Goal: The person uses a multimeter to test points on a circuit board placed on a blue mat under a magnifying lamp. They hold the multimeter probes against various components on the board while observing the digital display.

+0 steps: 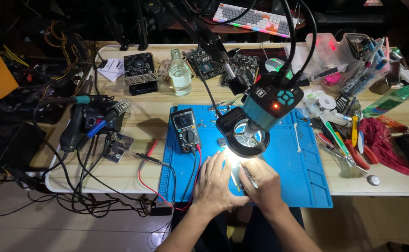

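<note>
Under the ring light (pixel 248 139), on the blue mat (pixel 302 172), I see a small board (pixel 235 179) lying between both hands, long axis running away from me. The left hand (pixel 216 184) presses flat beside it, fingers closed on nothing. The right hand (pixel 263 184) pinches what appears to be tweezers (pixel 248 174), tip toward the board; glare hides detail. The clear bin (pixel 328 51) at the surface's far right holds tools.

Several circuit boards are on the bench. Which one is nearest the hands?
The small board lit under the ring light, lying between both hands on the blue mat. The graphics cards sit at the table's far edge.
</note>
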